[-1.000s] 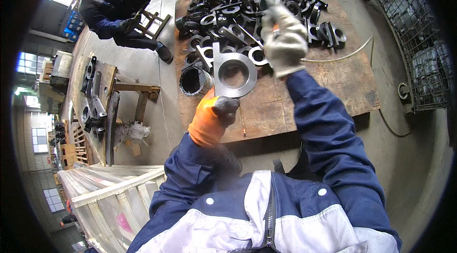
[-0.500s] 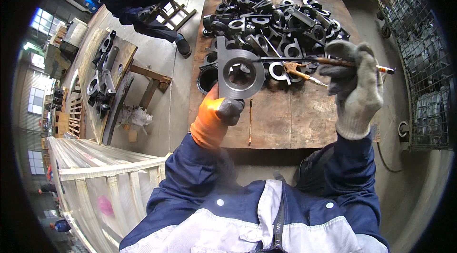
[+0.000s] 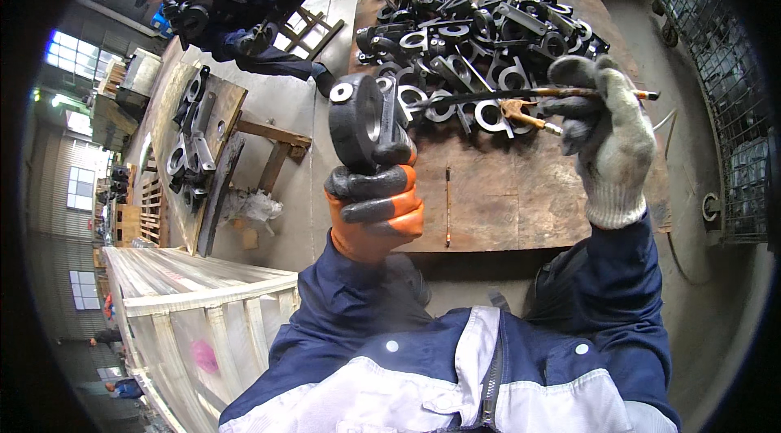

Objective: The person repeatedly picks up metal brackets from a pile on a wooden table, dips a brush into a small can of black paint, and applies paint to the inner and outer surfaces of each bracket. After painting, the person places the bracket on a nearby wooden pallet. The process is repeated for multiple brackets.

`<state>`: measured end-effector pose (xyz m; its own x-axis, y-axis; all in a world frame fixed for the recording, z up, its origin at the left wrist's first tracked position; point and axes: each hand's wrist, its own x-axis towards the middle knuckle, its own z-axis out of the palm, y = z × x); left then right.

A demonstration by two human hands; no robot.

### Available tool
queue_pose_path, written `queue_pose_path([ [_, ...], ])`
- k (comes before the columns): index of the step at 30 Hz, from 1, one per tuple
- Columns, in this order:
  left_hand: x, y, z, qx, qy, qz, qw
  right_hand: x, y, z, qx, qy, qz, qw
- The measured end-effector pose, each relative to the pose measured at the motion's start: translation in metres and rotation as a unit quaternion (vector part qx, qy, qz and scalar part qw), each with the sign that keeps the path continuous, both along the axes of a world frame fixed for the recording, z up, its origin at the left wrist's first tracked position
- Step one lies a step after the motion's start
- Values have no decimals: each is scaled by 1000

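My left hand, in an orange glove with dark-coated fingers, is closed around a black metal bracket with a thick ring. The ring stands turned partly side-on, showing a small bright round hole in its rim. In my right hand, gloved in grey-white, is a long thin stick-like tool with a dark shaft and a brownish grip. Its dark tip reaches left to near the bracket; whether they touch I cannot tell. Below the tool lies a tan hand tool with a metal fitting.
Many black ring brackets are heaped on the wooden tabletop. A thin orange stick lies near its front. More brackets sit on a bench at left, near a seated person. A wire cage stands right, a wooden crate lower left.
My left hand has turned the bracket from ring face-on to nearly side-on and shifted slightly left. The stick tool in my right hand now slants with its right end higher.
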<state>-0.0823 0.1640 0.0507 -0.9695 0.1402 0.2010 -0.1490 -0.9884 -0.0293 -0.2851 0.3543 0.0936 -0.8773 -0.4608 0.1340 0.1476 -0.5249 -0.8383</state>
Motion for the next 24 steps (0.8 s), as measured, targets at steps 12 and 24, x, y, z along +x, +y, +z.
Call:
queue_pose_path([
  [12, 4, 3, 1, -21, -9, -2, 1000, 12, -20, -18, 19, 33, 122, 992],
  [24, 13, -1, -3, -51, -7, 4, 999, 16, -20, -25, -11, 53, 115, 992],
])
